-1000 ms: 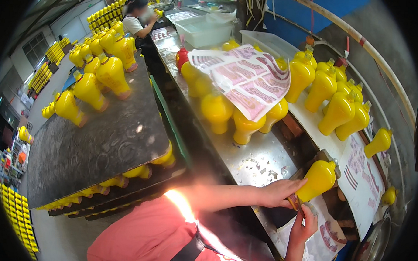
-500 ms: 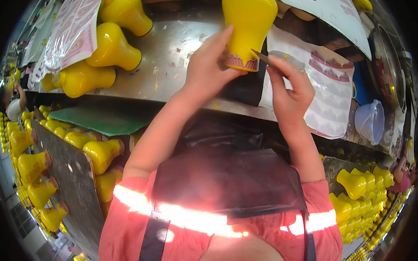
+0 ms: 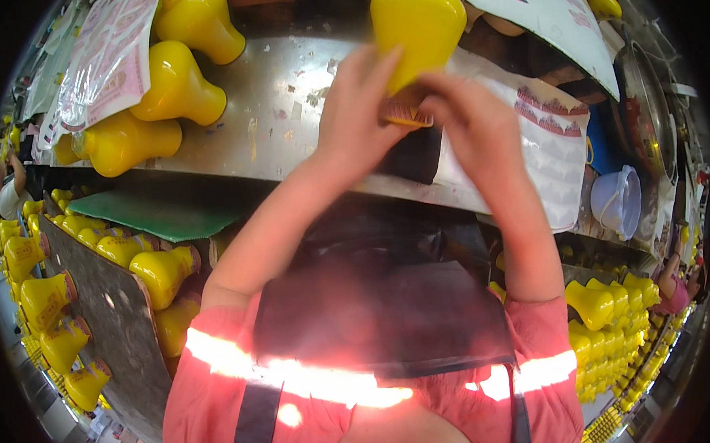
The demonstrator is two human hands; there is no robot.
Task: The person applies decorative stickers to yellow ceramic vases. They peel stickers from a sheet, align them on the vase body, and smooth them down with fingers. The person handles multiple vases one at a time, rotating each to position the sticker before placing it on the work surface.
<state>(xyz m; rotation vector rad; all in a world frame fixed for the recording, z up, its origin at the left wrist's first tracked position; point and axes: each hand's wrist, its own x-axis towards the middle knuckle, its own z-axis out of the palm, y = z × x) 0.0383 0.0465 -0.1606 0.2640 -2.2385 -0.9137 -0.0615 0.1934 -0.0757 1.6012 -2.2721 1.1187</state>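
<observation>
While three yellow bottles (image 3: 179, 87) lie left, two hands grip one bottle (image 3: 417, 26).

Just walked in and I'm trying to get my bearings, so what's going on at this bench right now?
A person holds a yellow bottle over a metal bench with both hands. The left hand and the right hand meet at its lower end, pressing a small reddish label against it. A sheet of similar labels lies beside the hands. Three more yellow bottles lie on the bench to the left, and many others fill racks on both sides below.
</observation>
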